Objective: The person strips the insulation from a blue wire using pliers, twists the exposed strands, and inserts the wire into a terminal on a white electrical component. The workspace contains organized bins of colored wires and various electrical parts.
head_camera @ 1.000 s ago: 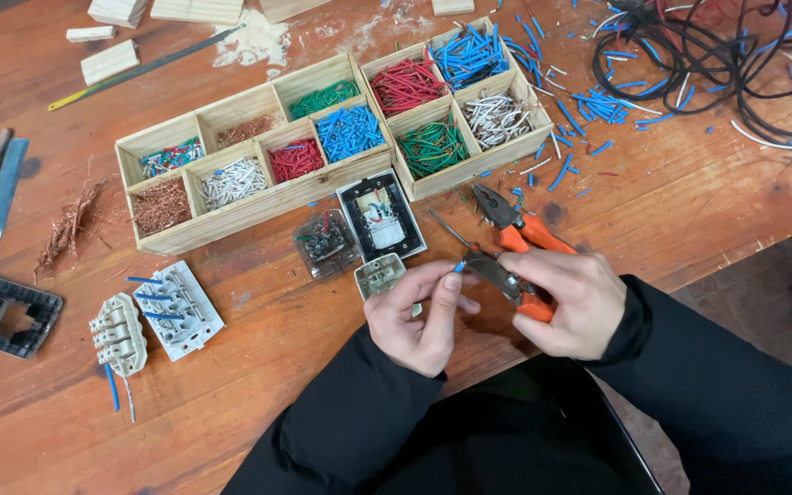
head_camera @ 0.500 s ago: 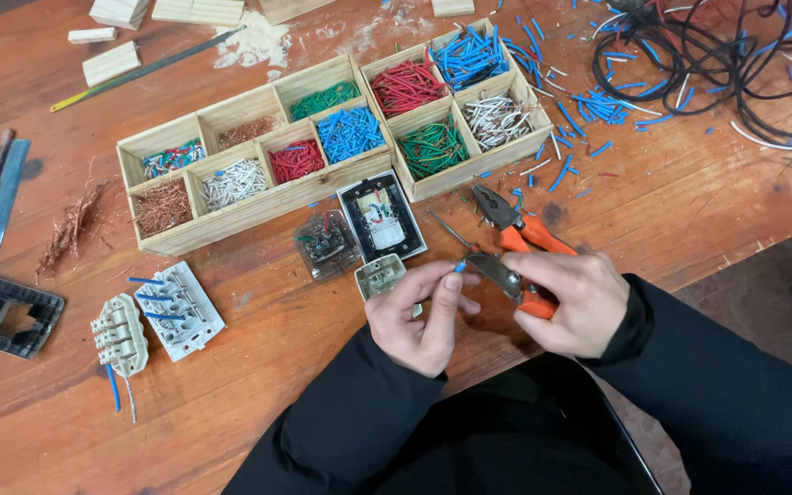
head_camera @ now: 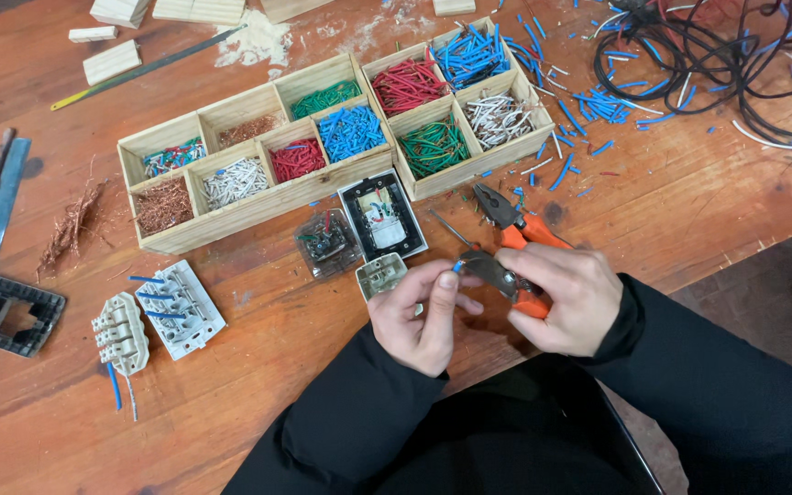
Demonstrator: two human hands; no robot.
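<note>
My left hand (head_camera: 422, 316) pinches a short blue wire piece (head_camera: 458, 266) between thumb and fingers, just in front of a small grey switch module (head_camera: 382, 274). My right hand (head_camera: 565, 298) grips orange-handled pliers (head_camera: 504, 277), whose dark jaws meet the blue wire's end. A second pair of orange-handled pliers (head_camera: 511, 218) lies on the table just beyond my right hand. Both hands are low over the near edge of the wooden table.
A wooden divided tray (head_camera: 268, 203) holds sorted blue, red, green, white and copper wire bits. A black-framed switch plate (head_camera: 382, 214), a clear module (head_camera: 325, 242), white terminal blocks (head_camera: 179, 307), a black frame (head_camera: 2, 314), copper scraps (head_camera: 68, 227) and coiled cables (head_camera: 708, 55) lie around.
My hands have stayed almost still; the pliers' jaws remain at the blue wire end, with only slight finger shifts.
</note>
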